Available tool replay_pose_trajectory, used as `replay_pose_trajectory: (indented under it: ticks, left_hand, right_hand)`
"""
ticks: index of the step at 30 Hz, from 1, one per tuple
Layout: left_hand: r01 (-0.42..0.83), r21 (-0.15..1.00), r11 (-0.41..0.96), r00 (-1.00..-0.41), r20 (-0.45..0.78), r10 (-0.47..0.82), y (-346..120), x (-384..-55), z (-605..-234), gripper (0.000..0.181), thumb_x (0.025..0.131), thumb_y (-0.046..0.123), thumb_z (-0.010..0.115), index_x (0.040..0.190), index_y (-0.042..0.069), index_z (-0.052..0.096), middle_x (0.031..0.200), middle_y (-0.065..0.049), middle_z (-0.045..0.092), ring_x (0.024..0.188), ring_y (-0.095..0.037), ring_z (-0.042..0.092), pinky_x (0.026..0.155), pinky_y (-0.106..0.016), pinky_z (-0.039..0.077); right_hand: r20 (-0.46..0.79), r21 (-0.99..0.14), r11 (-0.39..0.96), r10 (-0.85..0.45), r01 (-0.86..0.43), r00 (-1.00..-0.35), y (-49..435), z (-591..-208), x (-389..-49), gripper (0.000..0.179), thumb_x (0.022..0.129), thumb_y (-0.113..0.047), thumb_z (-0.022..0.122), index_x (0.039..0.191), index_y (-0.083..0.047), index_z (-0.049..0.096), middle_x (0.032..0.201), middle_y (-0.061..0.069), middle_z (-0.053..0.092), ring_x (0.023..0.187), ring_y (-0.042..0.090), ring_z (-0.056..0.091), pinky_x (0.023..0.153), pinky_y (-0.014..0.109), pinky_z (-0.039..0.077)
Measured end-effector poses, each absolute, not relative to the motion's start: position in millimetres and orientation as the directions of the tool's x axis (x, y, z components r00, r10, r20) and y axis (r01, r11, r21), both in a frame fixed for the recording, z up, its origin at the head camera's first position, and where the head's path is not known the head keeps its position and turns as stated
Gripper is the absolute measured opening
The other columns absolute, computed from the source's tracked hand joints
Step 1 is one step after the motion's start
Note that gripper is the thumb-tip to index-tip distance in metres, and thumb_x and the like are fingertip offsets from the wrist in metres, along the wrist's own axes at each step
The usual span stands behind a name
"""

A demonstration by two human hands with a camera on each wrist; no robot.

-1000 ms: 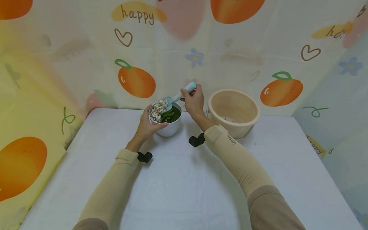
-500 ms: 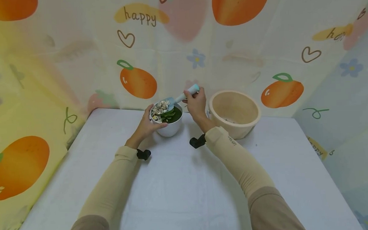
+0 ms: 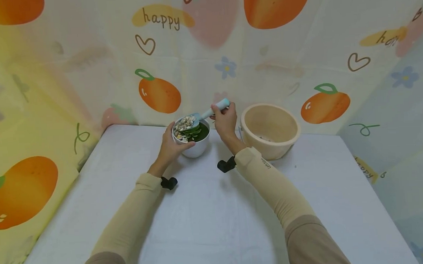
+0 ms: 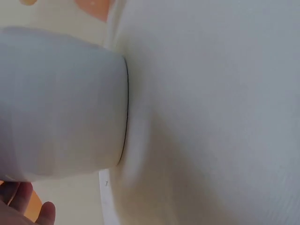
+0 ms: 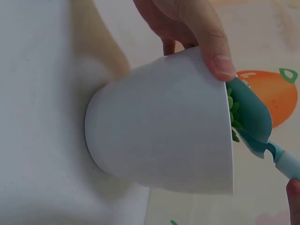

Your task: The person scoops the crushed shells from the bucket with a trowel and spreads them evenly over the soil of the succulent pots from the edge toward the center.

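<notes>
A small white flowerpot (image 3: 197, 149) stands on the table. My left hand (image 3: 169, 147) holds it at the rim, thumb along the front side and fingers round the left. Inside are a green succulent (image 3: 192, 133), dark green filling and, on the left, pale pebbles (image 3: 184, 124). My right hand (image 3: 227, 122) pinches the handle of a light blue hand trowel (image 3: 212, 110). The trowel's blade tilts down to the left over the pot. In the right wrist view, the blade (image 5: 253, 112) sits just beyond the rim, close to the leaves, and the left thumb (image 5: 218, 58) presses the pot's edge.
A larger cream tub (image 3: 270, 145) stands right of the pot, with a few small bits at its bottom. White cloth (image 3: 200, 211) covers the table. A fruit-print curtain (image 3: 201, 69) rises directly behind the pot and the tub.
The trowel's handle has dipped slightly, and the pebbles at the blade have shifted within the pot's left side. My left hand keeps its hold on the pot. The head view has shifted a little.
</notes>
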State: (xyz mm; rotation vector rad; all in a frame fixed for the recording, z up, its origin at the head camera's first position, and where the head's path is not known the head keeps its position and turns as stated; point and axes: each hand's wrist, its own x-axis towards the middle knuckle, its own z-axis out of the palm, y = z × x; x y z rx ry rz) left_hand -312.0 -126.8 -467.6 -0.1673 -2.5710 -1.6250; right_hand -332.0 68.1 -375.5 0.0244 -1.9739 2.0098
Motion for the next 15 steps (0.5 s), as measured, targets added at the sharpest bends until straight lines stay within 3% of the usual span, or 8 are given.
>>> replay_pose_trajectory:
  ticks: [8, 15]
  left_hand:
    - [0.155, 0.901, 0.405, -0.986, 0.116, 0.119, -136.9, -321.2, -468.2, 0.113, 0.074, 0.035, 0.085, 0.156, 0.011, 0.011, 0.16, -0.016, 0.019, 0.148, -0.032, 0.02, 0.12, -0.056, 0.019]
    - [0.126, 0.934, 0.334, -0.985, 0.077, 0.155, -138.1, -325.1, -470.0, 0.111, 0.077, 0.029, 0.082, 0.158, 0.018, 0.006, 0.164, -0.01, 0.011, 0.15, -0.03, 0.016, 0.12, -0.053, 0.02]
  right_hand:
    - [0.274, -0.962, 0.039, 0.175, -0.272, -0.946, 69.4, -375.6, -330.6, 0.038, 0.095, -0.014, 0.062, 0.123, 0.006, 0.046, 0.11, 0.028, 0.066, 0.096, 0.04, 0.069, 0.079, 0.033, 0.06]
    - [0.236, -0.97, -0.025, 0.153, -0.242, -0.96, 72.6, -380.7, -337.0, 0.034, 0.094, -0.016, 0.065, 0.117, 0.009, 0.057, 0.105, 0.021, 0.066, 0.095, 0.03, 0.069, 0.076, 0.027, 0.059]
